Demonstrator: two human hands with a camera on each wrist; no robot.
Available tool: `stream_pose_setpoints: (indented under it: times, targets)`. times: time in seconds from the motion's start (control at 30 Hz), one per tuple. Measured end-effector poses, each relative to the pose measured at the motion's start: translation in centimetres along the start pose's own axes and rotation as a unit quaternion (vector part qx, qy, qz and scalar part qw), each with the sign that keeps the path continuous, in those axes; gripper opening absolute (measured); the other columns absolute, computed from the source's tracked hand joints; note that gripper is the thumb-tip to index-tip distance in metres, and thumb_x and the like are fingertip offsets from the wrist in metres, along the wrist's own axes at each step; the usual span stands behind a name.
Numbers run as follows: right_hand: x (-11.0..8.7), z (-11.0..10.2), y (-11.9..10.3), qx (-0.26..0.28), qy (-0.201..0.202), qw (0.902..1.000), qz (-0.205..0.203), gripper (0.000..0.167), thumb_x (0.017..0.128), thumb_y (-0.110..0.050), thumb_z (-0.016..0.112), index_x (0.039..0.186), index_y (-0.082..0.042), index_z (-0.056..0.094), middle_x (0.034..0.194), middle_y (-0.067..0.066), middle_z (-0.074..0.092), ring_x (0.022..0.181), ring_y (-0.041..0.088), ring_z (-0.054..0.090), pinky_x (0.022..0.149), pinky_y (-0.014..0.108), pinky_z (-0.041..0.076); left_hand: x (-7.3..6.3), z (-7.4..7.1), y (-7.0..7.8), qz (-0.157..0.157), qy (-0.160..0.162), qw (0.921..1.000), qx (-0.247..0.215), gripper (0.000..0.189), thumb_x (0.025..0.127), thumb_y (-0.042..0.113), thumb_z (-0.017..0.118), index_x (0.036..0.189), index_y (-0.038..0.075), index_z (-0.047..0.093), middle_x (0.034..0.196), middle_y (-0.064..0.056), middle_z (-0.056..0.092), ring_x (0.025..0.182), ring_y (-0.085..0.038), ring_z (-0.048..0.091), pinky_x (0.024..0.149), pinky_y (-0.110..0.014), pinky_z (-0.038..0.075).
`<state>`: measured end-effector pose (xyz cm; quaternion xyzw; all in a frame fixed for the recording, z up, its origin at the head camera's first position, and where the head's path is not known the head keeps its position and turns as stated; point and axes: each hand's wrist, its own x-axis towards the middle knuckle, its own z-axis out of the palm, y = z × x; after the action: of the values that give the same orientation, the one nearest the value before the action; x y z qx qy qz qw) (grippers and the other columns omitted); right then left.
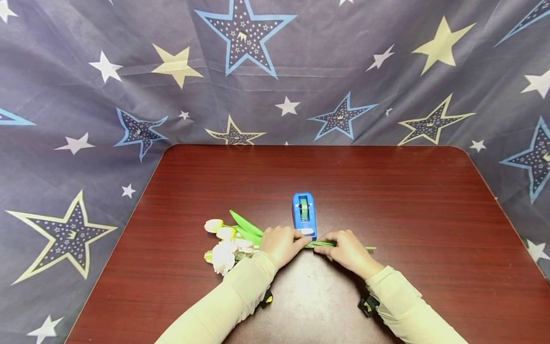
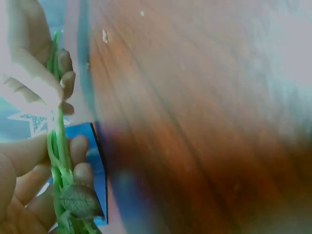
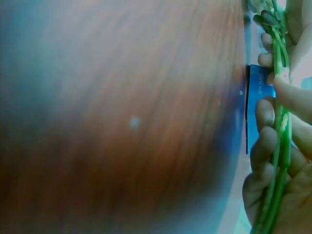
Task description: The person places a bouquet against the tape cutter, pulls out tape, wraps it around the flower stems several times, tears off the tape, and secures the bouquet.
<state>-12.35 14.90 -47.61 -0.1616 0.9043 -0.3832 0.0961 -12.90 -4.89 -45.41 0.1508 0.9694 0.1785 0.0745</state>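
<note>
A bunch of flowers lies sideways in both hands, its green stems (image 1: 322, 244) pointing right. White petalled blooms (image 1: 223, 257), pale yellow tulips (image 1: 213, 225) and long green leaves (image 1: 244, 221) spread out at the left. My left hand (image 1: 281, 246) grips the stems below the blooms, thumb and fingers around them in the left wrist view. Farther along, my right hand (image 1: 345, 253) pinches the same stems (image 3: 282, 151), their ends jutting past it. Just behind the stems, between the hands, stands a blue tape dispenser (image 1: 304, 210) with a tape roll inside.
The reddish-brown wooden table (image 1: 386, 191) extends around the hands. Behind it and at its sides hangs a grey star-patterned cloth (image 1: 283, 124). A black strapped device (image 1: 368, 305) sits at the right wrist.
</note>
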Motion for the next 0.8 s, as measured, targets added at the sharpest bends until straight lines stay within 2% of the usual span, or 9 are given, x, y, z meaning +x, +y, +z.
stream_pose_setpoints:
  times: [0.17, 0.37, 0.6, 0.8]
  targets:
    - [0.08, 0.04, -0.17, -0.015, 0.007, 0.9998, 0.013, 0.018, 0.085, -0.025, 0.077, 0.092, -0.009, 0.077, 0.060, -0.009, 0.063, 0.055, 0.002, 0.053, 0.058, 0.023, 0.045, -0.19, 0.20, 0.14, -0.021, 0.009, 0.9995, -0.020, 0.027, 0.093, 0.049, 0.060, 0.105, 0.032, 0.079, 0.102, 0.003, 0.077, 0.087, -0.026, 0.070, 0.069, -0.035, 0.039]
    - [0.24, 0.13, -0.13, -0.028, 0.007, 0.9995, 0.015, 0.019, 0.084, -0.026, 0.077, 0.092, -0.009, 0.077, 0.062, -0.009, 0.063, 0.059, 0.003, 0.053, 0.060, 0.024, 0.045, -0.25, 0.45, 0.01, -0.019, 0.020, 0.9994, -0.022, 0.025, 0.093, 0.049, 0.061, 0.102, 0.034, 0.079, 0.099, 0.006, 0.077, 0.085, -0.024, 0.070, 0.068, -0.034, 0.036]
    - [0.38, 0.00, -0.30, -0.002, -0.010, 0.9994, 0.033, 0.018, 0.084, -0.024, 0.078, 0.092, -0.007, 0.076, 0.056, -0.004, 0.063, 0.051, 0.003, 0.054, 0.060, 0.024, 0.046, -0.27, 0.73, -0.19, -0.012, 0.031, 0.9994, -0.014, 0.024, 0.093, 0.049, 0.061, 0.102, 0.036, 0.079, 0.098, 0.007, 0.077, 0.080, -0.021, 0.069, 0.068, -0.033, 0.034]
    - [0.41, -0.05, -0.45, -0.002, -0.007, 0.9991, 0.041, 0.021, 0.084, -0.024, 0.078, 0.093, -0.006, 0.076, 0.059, -0.003, 0.065, 0.053, 0.002, 0.054, 0.064, 0.026, 0.047, -0.19, 0.96, -0.34, -0.014, 0.030, 0.9993, -0.015, 0.024, 0.093, 0.050, 0.060, 0.101, 0.037, 0.078, 0.098, 0.008, 0.077, 0.077, -0.021, 0.067, 0.069, -0.033, 0.033]
